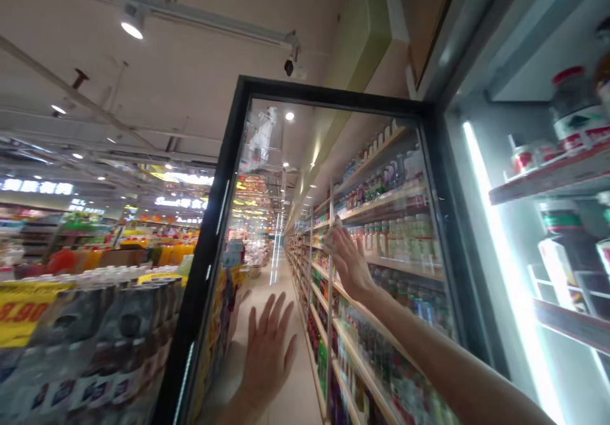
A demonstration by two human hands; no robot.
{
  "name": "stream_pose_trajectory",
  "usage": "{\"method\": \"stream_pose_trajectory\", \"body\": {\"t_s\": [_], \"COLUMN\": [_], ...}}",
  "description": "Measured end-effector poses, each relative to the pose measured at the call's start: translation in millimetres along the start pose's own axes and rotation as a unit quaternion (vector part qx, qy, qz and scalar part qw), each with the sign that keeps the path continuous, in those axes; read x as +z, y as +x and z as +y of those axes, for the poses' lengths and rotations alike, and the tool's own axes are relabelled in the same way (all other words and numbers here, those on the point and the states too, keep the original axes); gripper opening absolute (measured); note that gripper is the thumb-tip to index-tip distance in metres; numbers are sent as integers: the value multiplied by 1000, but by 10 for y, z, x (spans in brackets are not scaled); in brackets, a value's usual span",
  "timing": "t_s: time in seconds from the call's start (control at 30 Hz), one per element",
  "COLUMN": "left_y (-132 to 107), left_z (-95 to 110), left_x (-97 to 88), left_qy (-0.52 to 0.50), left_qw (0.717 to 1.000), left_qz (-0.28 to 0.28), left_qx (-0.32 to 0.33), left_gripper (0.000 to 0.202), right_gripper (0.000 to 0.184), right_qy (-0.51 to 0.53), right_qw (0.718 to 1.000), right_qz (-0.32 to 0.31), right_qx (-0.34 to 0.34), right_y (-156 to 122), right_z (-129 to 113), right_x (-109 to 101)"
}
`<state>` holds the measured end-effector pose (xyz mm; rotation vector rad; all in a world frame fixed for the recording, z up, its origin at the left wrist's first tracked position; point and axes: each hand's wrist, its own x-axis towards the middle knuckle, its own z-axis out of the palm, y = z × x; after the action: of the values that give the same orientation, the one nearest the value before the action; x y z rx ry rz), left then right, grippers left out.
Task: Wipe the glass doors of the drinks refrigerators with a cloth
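A glass fridge door (229, 177) with a black frame stands swung open in front of me. My left hand (267, 349) lies flat against the lower part of the glass, fingers spread, holding nothing. My right hand (347, 260) reaches across from the lower right and rests on the glass higher up, fingers stretched upward and nothing in them. Through the glass I see the shop aisle and its shelves.
The lit fridge interior (538, 234) is at the right, with shelves (548, 174) carrying bottles and cartons. A stack of packed dark bottles (95, 342) with a yellow price sign (23, 310) stands at the left. Long shelves of drinks (381, 234) line the aisle beyond.
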<state>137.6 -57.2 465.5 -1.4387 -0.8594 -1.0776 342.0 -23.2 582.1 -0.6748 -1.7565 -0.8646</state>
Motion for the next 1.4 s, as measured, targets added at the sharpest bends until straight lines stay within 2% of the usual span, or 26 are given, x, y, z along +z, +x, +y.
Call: {"method": "stream_pose_trajectory", "body": {"t_s": [0.07, 0.17, 0.23, 0.3, 0.37, 0.4, 0.5, 0.57, 0.63, 0.7, 0.8, 0.83, 0.9, 0.93, 0.97, 1.0, 1.03, 1.07, 1.1, 1.13, 1.2, 1.27, 1.3, 1.33, 1.37, 1.4], "left_y": [398, 1093, 1434, 1594, 1608, 1587, 1533, 1531, 1519, 1454, 1289, 1245, 1217, 1237, 1275, 1320, 1362, 1389, 1395, 1378, 1300, 1232, 1226, 1242, 1275, 1315], "left_z": [163, 426, 565, 636, 576, 476, -102, -555, -810, -735, -262, -144, -127, -226, -370, -522, -646, -712, -703, -623, -338, -96, -53, -65, -121, -197], "left_x": [12, 125, 237, 330, 362, 348, 196, 64, -14, 7, 172, 222, 258, 243, 216, 187, 164, 154, 157, 174, 240, 313, 337, 347, 345, 335], "left_qy": [-32, -98, -102, -75, -42, -30, 2, 32, 48, 29, -8, -27, -40, -36, -28, -13, 5, 15, 16, 10, -27, -52, -52, -41, -25, -7], "left_qw": [999, 995, 994, 996, 998, 999, 998, 998, 992, 994, 999, 993, 970, 967, 973, 988, 999, 996, 991, 989, 1000, 986, 977, 980, 988, 997], "left_qz": [2, 9, -19, -38, -42, -44, -58, -52, -28, -16, -24, -24, -57, -72, -83, -73, -42, -12, 7, 18, -5, -9, -13, -14, -10, -3], "left_qx": [-29, -35, -40, -34, -7, 12, 33, -32, -111, -109, 26, 117, 231, 240, 216, 135, 12, -83, -136, -144, -9, 160, 205, 196, 150, 71], "left_gripper": [47, 48, 47, 48, 49, 49, 50, 51, 52, 52, 48, 46, 44, 45, 46, 46, 46, 46, 46, 46, 43, 39, 37, 38, 41, 43], "right_gripper": [51, 50, 51, 53, 54, 54, 54, 54, 54, 53, 53, 54, 55, 55, 56, 56, 56, 56, 55, 55, 55, 55, 55, 55, 56, 56], "right_qy": [55, 108, 97, 37, -52, -94, -176, -200, -210, -209, -194, -189, -181, -181, -184, -188, -194, -199, -201, -201, -197, -188, -185, -183, -183, -183], "right_qw": [998, 993, 995, 998, 995, 991, 978, 970, 966, 966, 968, 970, 971, 971, 971, 970, 969, 969, 968, 968, 969, 971, 971, 971, 971, 971], "right_qz": [17, 27, 30, 35, 50, 61, 108, 130, 139, 142, 150, 151, 150, 150, 149, 148, 146, 144, 143, 142, 144, 145, 146, 148, 150, 152], "right_qx": [35, 40, 10, -46, -76, -69, 9, 46, 58, 55, 45, 41, 32, 31, 32, 35, 38, 41, 43, 44, 40, 34, 32, 33, 35, 38], "right_y": [9, 26, 1, -49, -103, -126, -163, -169, -172, -177, -195, -202, -214, -217, -217, -216, -213, -211, -209, -208, -211, -215, -218, -220, -221, -223], "right_z": [-33, 44, 154, 273, 356, 375, 353, 315, 292, 296, 335, 348, 365, 367, 365, 362, 357, 353, 350, 349, 352, 358, 361, 364, 366, 367], "right_x": [31, 13, -28, -73, -108, -119, -113, -85, -53, -28, -10, -9, -7, -6, -3, 1, 6, 11, 16, 20, 25, 31, 35, 40, 45, 50]}}
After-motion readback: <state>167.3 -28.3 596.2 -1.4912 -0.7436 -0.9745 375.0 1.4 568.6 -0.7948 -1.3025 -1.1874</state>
